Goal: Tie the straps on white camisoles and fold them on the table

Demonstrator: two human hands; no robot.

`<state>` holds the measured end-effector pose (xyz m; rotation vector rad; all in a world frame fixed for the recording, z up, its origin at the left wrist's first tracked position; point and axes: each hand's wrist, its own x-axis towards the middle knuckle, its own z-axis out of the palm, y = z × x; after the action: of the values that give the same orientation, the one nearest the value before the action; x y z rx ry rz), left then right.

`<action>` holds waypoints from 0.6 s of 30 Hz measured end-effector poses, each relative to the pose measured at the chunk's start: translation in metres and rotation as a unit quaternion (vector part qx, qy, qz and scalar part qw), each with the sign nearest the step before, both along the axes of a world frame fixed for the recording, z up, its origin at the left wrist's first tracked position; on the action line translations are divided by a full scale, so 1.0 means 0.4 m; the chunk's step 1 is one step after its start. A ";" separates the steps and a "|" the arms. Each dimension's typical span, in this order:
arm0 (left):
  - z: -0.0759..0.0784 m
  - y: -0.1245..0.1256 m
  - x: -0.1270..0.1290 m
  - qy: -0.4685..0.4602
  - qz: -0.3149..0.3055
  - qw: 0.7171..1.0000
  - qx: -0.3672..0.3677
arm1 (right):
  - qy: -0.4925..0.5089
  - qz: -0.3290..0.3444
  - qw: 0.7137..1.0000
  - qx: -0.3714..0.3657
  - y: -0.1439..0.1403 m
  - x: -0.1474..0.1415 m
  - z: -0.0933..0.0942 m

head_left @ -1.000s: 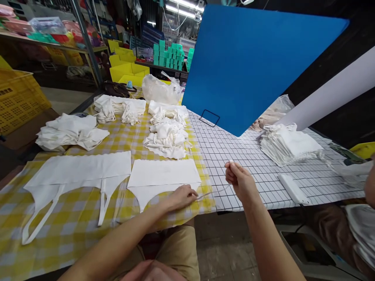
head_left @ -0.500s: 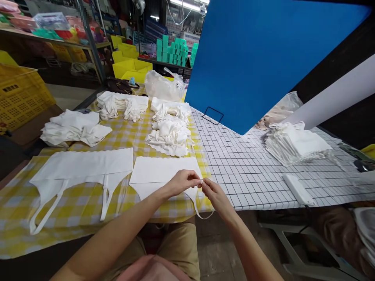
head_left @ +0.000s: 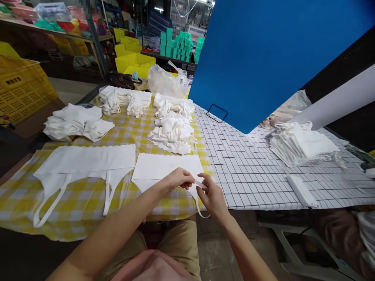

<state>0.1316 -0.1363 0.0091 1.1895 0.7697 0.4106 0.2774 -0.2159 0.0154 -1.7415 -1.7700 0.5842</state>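
A white strapped camisole top [head_left: 166, 166] lies flat before me at the front of the table. Its thin white strap [head_left: 200, 184] is stretched between my hands, and a loop of it droops past the table edge. My left hand [head_left: 181, 178] pinches the strap's end over the top's right side. Close by on the right, my right hand [head_left: 211, 194] has the strap between thumb and fingers, the index finger raised a little. Another white camisole top [head_left: 88, 160] is spread out to the left, both its straps pointing toward me.
White garments lie in a crumpled pile [head_left: 74, 121], a folded stack [head_left: 125, 96] and a middle heap [head_left: 172, 130]. Right of them are a blue board [head_left: 243, 66], a garment stack [head_left: 304, 142] and a white oblong object [head_left: 302, 190]. A yellow crate [head_left: 26, 88] stands left.
My hands have moved slightly apart, and a length of strap now shows between them. The right hand's fingers have spread more. The view has shifted a little.
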 end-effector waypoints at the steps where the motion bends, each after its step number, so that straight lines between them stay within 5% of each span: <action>1: -0.001 0.002 -0.002 0.005 -0.004 1.000 -0.025 | -0.038 0.013 0.999 0.026 -0.001 -0.003 -0.007; 7: -0.009 0.002 0.000 0.018 -0.004 0.989 -0.148 | -0.194 0.046 0.977 0.078 0.006 -0.015 -0.046; 9: -0.017 0.006 -0.003 0.026 -0.024 0.990 -0.137 | -0.198 0.045 0.975 0.089 0.014 -0.014 -0.055; 13: -0.055 0.032 -0.022 0.139 0.028 0.980 0.136 | -0.121 0.024 0.988 0.092 0.050 0.003 -0.079; 15: -0.083 0.048 -0.031 0.199 0.056 0.927 0.312 | -0.071 0.016 0.995 0.066 0.075 0.014 -0.093; 18: -0.121 0.064 -0.035 0.234 -0.016 0.838 0.493 | -0.024 0.017 1.000 -0.003 0.113 0.025 -0.114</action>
<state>0.1176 -0.1108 -0.0394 2.3366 0.9853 0.5145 0.2875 -0.1707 -0.0303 -1.7469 -1.8359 0.5671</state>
